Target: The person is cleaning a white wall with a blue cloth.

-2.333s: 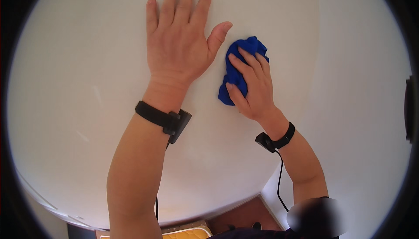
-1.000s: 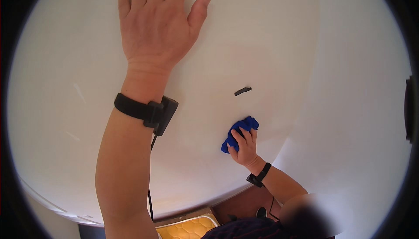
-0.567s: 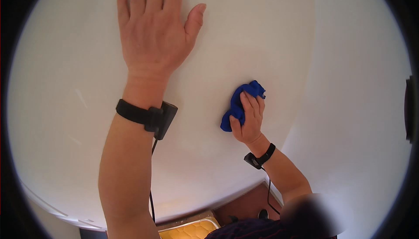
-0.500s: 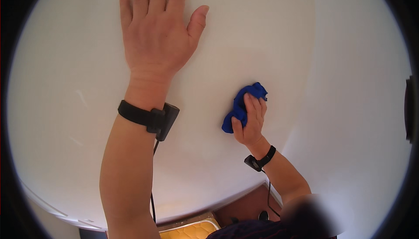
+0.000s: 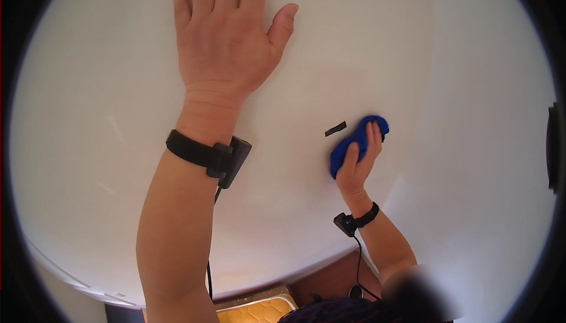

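A bunched blue cloth (image 5: pixel 346 151) lies against a broad pale surface (image 5: pixel 295 223), pressed there by my right hand (image 5: pixel 361 161). The fingers of that hand rest over the cloth, with the thumb along its near side. Just left of the cloth, a small black strip (image 5: pixel 335 129) shows on the surface. My left hand (image 5: pixel 229 37) lies flat on the same surface, farther up and to the left, its fingers spread and holding nothing. Black straps with small box-like devices circle both wrists, the left wrist device (image 5: pixel 231 162) trailing a cable.
A white wall (image 5: pixel 495 164) rises along the right side. At the bottom, past the pale surface's edge, are a yellow quilted pad (image 5: pixel 262 311) and a reddish-brown floor (image 5: pixel 330 282). A dark object (image 5: pixel 552 148) stands at the far right rim.
My right hand and the cloth have shifted right, and the black strip now shows beside them. My left hand appears slightly farther right in the picture, still flat.
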Demonstrator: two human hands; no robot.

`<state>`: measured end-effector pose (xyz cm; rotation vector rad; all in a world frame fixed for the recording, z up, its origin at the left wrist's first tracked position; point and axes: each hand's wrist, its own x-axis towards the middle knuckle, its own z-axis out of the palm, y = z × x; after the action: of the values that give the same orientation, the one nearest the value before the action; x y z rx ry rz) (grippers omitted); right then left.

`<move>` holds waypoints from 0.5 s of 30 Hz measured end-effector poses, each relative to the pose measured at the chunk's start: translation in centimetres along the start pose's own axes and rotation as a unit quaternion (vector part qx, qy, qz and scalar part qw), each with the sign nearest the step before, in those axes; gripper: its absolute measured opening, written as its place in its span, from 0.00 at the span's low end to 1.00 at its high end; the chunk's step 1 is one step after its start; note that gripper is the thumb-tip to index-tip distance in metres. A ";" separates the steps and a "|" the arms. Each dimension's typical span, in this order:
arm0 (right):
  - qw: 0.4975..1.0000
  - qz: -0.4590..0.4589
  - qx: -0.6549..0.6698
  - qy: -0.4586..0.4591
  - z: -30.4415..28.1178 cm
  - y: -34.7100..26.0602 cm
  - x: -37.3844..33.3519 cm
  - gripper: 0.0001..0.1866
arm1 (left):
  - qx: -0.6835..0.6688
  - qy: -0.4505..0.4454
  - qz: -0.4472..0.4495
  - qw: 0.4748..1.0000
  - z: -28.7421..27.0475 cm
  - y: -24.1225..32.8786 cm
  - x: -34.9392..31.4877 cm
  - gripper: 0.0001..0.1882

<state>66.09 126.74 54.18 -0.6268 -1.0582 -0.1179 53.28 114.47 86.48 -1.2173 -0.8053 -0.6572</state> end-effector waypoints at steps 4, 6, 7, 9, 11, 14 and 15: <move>0.990 0.089 0.097 0.056 0.8 -1.2 6.7 0.28 | 0.017 0.015 0.016 1.000 0.3 0.1 0.0 0.32; 0.979 0.125 0.149 0.065 1.2 -1.9 12.1 0.29 | 0.005 -0.001 0.007 1.000 0.2 0.7 0.3 0.32; 0.976 0.141 0.152 0.062 1.7 -2.8 14.8 0.29 | -0.007 -0.019 0.001 1.000 0.0 0.4 0.5 0.32; 0.969 0.123 0.207 0.046 2.8 -4.3 19.6 0.29 | -0.004 -0.011 0.003 1.000 -0.1 0.0 0.5 0.32; 0.988 0.030 0.151 0.009 3.5 -6.3 23.5 0.31 | -0.004 0.004 0.005 1.000 0.1 0.0 0.5 0.32; 0.994 -0.075 0.072 0.024 6.4 -9.8 26.8 0.36 | 0.002 0.067 -0.001 0.998 0.6 -0.3 0.4 0.31; 0.992 -0.118 0.040 0.030 7.3 -11.0 27.3 0.37 | -0.030 0.081 -0.009 0.996 0.7 -0.5 0.5 0.31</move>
<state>69.98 127.11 84.27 -0.4223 -1.0711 -0.2974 53.08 115.03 87.26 -1.1948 -0.6663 -0.7884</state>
